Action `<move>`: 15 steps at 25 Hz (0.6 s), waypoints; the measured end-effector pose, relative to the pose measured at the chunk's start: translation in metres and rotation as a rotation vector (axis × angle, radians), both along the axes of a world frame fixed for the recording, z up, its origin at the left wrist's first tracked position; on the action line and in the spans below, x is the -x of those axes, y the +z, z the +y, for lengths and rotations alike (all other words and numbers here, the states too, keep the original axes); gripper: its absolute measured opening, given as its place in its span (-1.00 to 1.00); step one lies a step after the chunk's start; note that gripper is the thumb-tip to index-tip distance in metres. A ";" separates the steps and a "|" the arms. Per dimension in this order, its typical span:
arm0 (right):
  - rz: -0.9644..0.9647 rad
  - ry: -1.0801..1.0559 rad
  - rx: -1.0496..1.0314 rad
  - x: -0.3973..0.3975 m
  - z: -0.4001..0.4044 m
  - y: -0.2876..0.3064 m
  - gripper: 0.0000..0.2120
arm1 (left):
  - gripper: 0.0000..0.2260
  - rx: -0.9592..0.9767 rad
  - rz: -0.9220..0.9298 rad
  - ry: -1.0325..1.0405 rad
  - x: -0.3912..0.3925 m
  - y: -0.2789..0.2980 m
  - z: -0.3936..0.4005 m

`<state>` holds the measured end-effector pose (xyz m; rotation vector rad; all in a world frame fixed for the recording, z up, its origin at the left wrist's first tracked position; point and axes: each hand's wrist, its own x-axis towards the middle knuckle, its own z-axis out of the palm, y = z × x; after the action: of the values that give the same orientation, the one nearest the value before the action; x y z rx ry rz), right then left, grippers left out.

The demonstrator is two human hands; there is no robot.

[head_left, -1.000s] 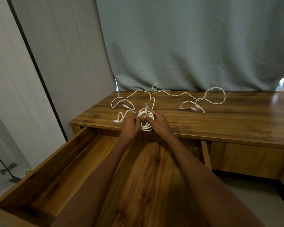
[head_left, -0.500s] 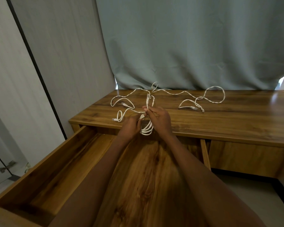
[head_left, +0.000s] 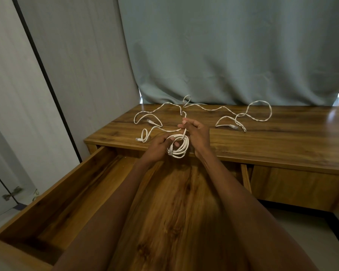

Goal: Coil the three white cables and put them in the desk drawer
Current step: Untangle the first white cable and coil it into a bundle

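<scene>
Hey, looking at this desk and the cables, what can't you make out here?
- Drawer floor, head view: mostly hidden by both forearms.
- Coiled cable: partly covered by the left hand and right hand.
- Loose cables connectors: too small to identify.

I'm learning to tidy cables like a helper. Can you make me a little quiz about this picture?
1. True or false: the wooden desk drawer is pulled open.
2. Which hand holds the coiled bundle of white cable? A) left hand B) right hand alone C) neither
3. Fill in: the loose white cable with the big loop lies on the wooden ____.

Key
1. True.
2. A; the right hand pinches that cable's free strand above the coil.
3. Desktop.
</scene>
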<state>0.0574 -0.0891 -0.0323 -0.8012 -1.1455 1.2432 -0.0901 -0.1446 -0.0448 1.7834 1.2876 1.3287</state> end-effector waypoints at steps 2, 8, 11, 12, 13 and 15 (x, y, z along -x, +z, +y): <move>-0.129 0.000 -0.056 0.002 0.000 -0.003 -0.71 | -0.78 0.061 -0.108 -0.030 -0.006 0.006 -0.005; -0.257 0.216 -0.061 -0.004 -0.007 0.004 -0.34 | -0.58 0.122 0.022 -0.032 0.003 0.010 -0.006; -0.381 0.266 -0.081 -0.005 -0.005 0.003 -0.24 | -0.71 -0.016 0.359 0.182 0.008 0.005 0.000; -0.401 0.277 -0.089 -0.004 -0.003 0.001 -0.24 | -0.74 -0.058 0.447 0.225 0.009 0.003 0.002; -0.413 0.284 -0.095 -0.003 -0.002 0.000 -0.23 | -0.75 -0.080 0.498 0.248 0.010 0.001 0.002; -0.470 0.262 -0.133 -0.001 0.000 -0.002 -0.20 | -0.72 -0.106 0.515 0.244 0.009 0.001 0.001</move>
<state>0.0580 -0.0886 -0.0343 -0.8885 -1.7410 1.2057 -0.0989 -0.1435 -0.0440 2.1904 1.7819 1.1101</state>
